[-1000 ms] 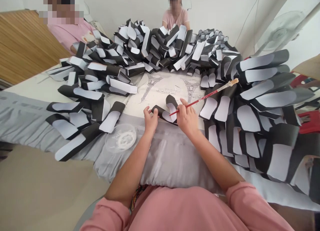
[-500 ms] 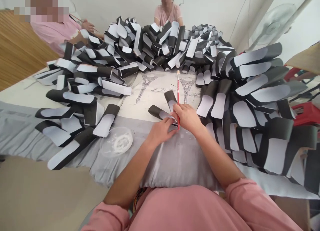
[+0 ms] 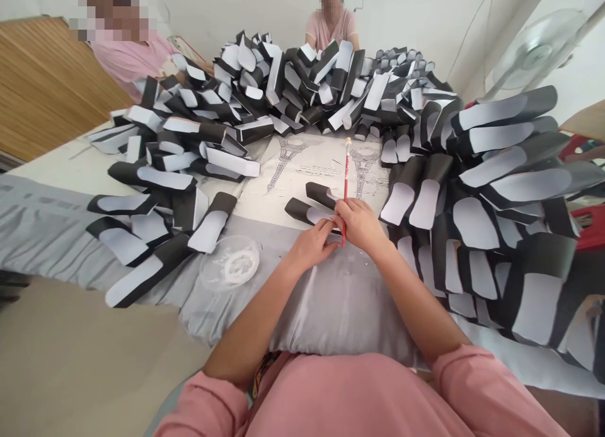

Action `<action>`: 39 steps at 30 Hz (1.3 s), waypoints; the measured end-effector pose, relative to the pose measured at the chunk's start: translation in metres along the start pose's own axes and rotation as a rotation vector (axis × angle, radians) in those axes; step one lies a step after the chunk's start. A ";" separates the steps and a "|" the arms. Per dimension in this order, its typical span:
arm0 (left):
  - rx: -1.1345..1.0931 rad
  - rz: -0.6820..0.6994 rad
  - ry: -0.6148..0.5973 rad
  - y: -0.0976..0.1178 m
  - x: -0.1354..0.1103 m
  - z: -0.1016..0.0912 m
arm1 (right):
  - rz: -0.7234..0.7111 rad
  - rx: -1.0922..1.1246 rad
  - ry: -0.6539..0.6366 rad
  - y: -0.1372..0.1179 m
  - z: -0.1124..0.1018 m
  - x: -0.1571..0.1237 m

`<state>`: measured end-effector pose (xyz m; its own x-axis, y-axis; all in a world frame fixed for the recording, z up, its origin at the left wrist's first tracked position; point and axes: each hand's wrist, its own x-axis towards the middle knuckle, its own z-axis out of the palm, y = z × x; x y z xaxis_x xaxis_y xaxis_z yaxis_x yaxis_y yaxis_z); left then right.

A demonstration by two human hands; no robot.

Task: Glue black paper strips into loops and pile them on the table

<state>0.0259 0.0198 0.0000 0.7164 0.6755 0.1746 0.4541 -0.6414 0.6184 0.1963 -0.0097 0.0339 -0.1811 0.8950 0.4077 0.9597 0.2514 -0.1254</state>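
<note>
Head view: black-and-white paper strips (image 3: pixel 307 211) held at near edge of printed Eiffel Tower sheet (image 3: pixel 307 172). Fingers of left hand (image 3: pixel 311 248) closed on strips; red-handled brush (image 3: pixel 346 185) gripped upright by right hand (image 3: pixel 359 226). Strip joining judged in hand; firm pressing of ends judged called for next.

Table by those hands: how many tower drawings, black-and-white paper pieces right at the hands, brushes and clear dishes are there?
Tower drawings: 2
Paper pieces at the left hand and right hand: 2
Brushes: 1
Clear dishes: 1
Total: 6
</note>
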 end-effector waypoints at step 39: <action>-0.207 -0.427 0.287 -0.048 0.003 -0.024 | 0.218 0.030 -0.359 -0.036 0.027 -0.012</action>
<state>-0.0063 0.0614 -0.0110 0.3050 0.9505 0.0590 0.5384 -0.2232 0.8126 0.1579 -0.0195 0.0095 -0.0431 0.9987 0.0283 0.9781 0.0479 -0.2025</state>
